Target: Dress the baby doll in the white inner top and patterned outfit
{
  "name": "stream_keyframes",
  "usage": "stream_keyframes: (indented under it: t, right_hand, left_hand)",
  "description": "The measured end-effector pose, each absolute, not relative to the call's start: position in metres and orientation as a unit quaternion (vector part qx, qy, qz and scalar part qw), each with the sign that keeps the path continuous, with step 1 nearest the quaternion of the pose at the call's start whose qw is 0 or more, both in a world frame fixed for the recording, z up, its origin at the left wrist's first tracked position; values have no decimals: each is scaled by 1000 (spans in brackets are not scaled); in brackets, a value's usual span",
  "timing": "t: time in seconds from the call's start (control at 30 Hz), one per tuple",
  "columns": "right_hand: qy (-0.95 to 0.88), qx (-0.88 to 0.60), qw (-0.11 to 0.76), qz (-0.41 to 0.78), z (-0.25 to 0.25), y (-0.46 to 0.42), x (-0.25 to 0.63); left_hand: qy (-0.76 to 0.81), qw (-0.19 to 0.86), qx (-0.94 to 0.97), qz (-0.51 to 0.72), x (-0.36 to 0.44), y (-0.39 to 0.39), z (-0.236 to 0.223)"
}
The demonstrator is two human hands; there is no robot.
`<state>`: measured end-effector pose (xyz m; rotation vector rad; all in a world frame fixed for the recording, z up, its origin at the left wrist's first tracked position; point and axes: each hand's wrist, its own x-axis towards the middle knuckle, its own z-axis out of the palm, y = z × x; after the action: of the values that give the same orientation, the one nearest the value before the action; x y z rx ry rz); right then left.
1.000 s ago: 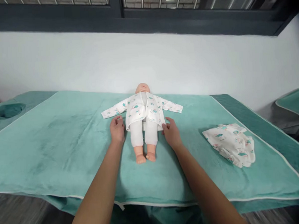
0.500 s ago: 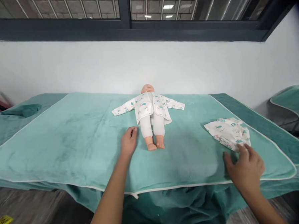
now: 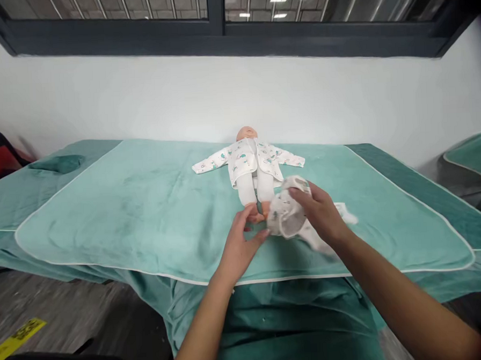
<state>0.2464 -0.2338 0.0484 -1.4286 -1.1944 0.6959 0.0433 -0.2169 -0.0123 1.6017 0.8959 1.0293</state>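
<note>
A baby doll [image 3: 251,163] lies on its back on a teal towel [image 3: 145,206], head toward the wall. It wears an open white patterned jacket and white leggings. My right hand [image 3: 321,213] is closed on a small white patterned garment [image 3: 286,212], held just in front of the doll's feet. The cloth trails down to the right of the hand. My left hand [image 3: 239,244] reaches in from below, fingers curled at the doll's feet and the garment's left edge.
The towel covers a bed with a darker green sheet [image 3: 388,161] beside a white wall under a dark window frame. A folded green cloth [image 3: 56,164] lies at the far left. Another covered bed [image 3: 475,154] stands to the right. A yellow floor marking [image 3: 15,339] shows lower left.
My right hand has picked the patterned garment up from the right side of the towel and carried it left to the doll's feet. My left hand has moved right to meet it.
</note>
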Motion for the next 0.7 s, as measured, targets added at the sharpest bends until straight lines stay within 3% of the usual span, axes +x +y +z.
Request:
stream_keyframes:
  t: [0.23,0.4,0.47,0.57,0.7]
  right_hand:
    - [-492,-431,563,505,120,-210,188]
    - [-527,-325,541,569,129,-206,181]
    - [-553,-322,533,554,127,-207,180]
    - [-613,-345,533,471,122,-206,185]
    - [-767,-356,430,317,120,-203,198]
  left_hand:
    - [269,540,618,504,34,-226,39]
    - [347,348,655,573,19,-215,58]
    - [373,284,650,598,15,-208,64]
    - [384,271,643,604,8,-200,73]
    - [381,296,660,576,3,-195,88]
